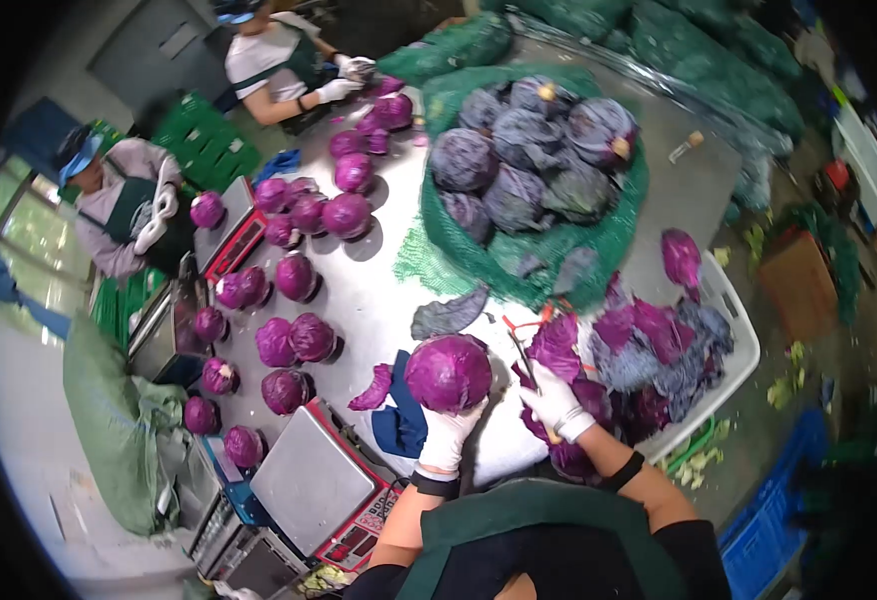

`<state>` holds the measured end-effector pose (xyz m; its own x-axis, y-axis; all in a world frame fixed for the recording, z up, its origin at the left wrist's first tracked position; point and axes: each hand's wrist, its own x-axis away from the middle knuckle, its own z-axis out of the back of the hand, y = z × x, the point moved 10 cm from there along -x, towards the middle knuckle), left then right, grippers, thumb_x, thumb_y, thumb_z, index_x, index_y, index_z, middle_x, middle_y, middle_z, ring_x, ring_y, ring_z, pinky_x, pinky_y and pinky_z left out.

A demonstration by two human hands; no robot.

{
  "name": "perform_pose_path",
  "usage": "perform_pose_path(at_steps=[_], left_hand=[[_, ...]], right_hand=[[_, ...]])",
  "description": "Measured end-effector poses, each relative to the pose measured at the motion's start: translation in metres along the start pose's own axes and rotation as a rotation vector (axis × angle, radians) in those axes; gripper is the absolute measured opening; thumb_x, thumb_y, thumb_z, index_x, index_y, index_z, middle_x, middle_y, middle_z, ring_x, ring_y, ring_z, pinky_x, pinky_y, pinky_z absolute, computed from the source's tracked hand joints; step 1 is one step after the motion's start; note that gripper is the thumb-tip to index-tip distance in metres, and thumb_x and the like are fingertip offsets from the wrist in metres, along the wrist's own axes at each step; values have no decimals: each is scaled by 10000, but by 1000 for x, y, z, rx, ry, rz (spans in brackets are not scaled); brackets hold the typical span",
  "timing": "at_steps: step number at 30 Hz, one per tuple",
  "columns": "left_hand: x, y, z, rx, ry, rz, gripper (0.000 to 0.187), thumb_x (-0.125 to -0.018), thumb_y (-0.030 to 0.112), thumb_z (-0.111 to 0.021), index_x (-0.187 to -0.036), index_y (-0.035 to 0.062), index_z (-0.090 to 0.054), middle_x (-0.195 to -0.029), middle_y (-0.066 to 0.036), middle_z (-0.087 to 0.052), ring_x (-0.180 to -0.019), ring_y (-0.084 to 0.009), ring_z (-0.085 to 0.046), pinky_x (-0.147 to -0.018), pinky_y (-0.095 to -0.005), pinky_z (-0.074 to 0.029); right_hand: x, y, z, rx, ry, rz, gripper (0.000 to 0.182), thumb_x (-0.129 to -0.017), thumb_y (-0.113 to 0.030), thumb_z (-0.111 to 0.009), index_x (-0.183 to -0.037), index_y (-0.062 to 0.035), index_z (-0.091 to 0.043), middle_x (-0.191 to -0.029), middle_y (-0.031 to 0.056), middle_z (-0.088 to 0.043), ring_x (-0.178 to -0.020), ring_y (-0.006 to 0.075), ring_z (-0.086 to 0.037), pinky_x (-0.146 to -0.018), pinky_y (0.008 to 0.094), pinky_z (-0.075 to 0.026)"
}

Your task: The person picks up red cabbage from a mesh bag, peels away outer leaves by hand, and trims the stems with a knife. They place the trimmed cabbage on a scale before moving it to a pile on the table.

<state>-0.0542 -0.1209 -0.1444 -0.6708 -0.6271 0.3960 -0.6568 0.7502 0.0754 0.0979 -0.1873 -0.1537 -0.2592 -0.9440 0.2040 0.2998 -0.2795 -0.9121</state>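
Note:
My left hand (446,440), in a white glove, is closed around the underside of a round, glossy red cabbage (449,372) and holds it above the table. A few inches to the right, my right hand (557,405), also gloved, grips a knife (520,350) with its thin blade pointing up and to the left. Loose purple cabbage leaves (556,345) lie just past the blade. Beside the held cabbage are a dark blue cloth (401,415) and a torn leaf (373,388). More purple cabbage partly shows beneath my right wrist.
A green net bag (437,235) of untrimmed cabbages stands ahead. Trimmed cabbages (347,215) are spread leftward. At right, a white crate (744,335) holds peeled leaves. Scales (314,478) line the left edge. Two people (124,200) stand across the table.

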Motion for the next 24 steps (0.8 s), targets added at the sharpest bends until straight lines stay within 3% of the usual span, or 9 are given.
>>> perform_pose_path(at_steps=[2, 4, 6, 10, 13, 15, 18, 22, 24], left_hand=[[4, 55, -14, -380, 159, -354, 704, -809, 648, -434, -1349, 198, -398, -1357, -88, -454, -1212, -344, -462, -925, -525, -458], [20, 86, -61, 26, 154, -318, 644, -824, 610, -449, -1320, 201, -440, -1378, -68, -433, -1235, -314, -437, -945, -540, -433], [35, 151, -65, 47, 197, -511, 660, -811, 608, -485, -1320, 192, -434, -1382, -73, -419, -1255, -288, -410, -953, -538, -427], [91, 284, -65, -223, 241, -1044, 704, -809, 576, -540, -1336, 133, -395, -1354, -135, -426, -1241, -327, -408, -962, -520, -426], [121, 352, -46, -307, 261, -1220, 761, -811, 556, -580, -1358, 78, -352, -1334, -217, -427, -1205, -362, -445, -979, -461, -434], [115, 364, -35, -275, 235, -1186, 782, -812, 549, -593, -1365, 60, -338, -1328, -244, -428, -1192, -374, -457, -985, -441, -437], [115, 347, -20, 482, 123, -1010, 679, -926, 415, -499, -1419, 103, -151, -1431, -209, -310, -1277, -369, -379, -967, -447, -462], [42, 310, -42, -79, 111, -778, 620, -898, 468, -520, -1345, 65, -373, -1353, -187, -439, -1230, -364, -450, -985, -454, -429], [19, 220, -113, -784, 215, -663, 559, -873, 405, -583, -1280, 42, -462, -1311, -165, -477, -1186, -349, -478, -976, -432, -418]], right_hand=[[17, -49, 17, 525, -58, 103, 538, -816, -110, -551, -1342, -100, -439, -1335, 153, -489, -939, 283, -640, -718, 353, -523], [21, -22, 50, 435, -123, -70, 539, -795, -131, -528, -1330, -117, -460, -1374, 166, -435, -1177, 320, -508, -888, 373, -468], [32, -10, 114, 499, 138, 95, 537, -785, -69, -560, -1315, -101, -480, -1344, 169, -468, -1192, 303, -504, -978, 349, -416], [57, 37, 224, 654, 278, -130, 522, -804, -45, -576, -1315, -66, -473, -1306, 176, -503, -1217, 300, -481, -998, 364, -402], [68, -18, 253, 577, 445, 105, 487, -822, -24, -559, -1303, -46, -484, -1240, 158, -555, -1130, 290, -546, -973, 352, -411], [56, -40, 257, 398, 471, 118, 481, -838, -8, -548, -1312, -55, -482, -1224, 136, -571, -1085, 242, -577, -882, 317, -459], [11, -80, 247, -113, 431, 31, 456, -868, 0, -531, -1318, -54, -482, -1204, 81, -587, -1011, 125, -579, -684, 222, -482], [-82, -129, 239, -142, 349, -52, 529, -829, -131, -655, -1321, -58, -476, -1243, 90, -557, -1034, 141, -564, -698, 234, -485], [-141, -141, 246, 294, 456, 306, 660, -750, -251, -736, -1317, -49, -467, -1262, 144, -532, -1102, 247, -551, -857, 315, -474]])
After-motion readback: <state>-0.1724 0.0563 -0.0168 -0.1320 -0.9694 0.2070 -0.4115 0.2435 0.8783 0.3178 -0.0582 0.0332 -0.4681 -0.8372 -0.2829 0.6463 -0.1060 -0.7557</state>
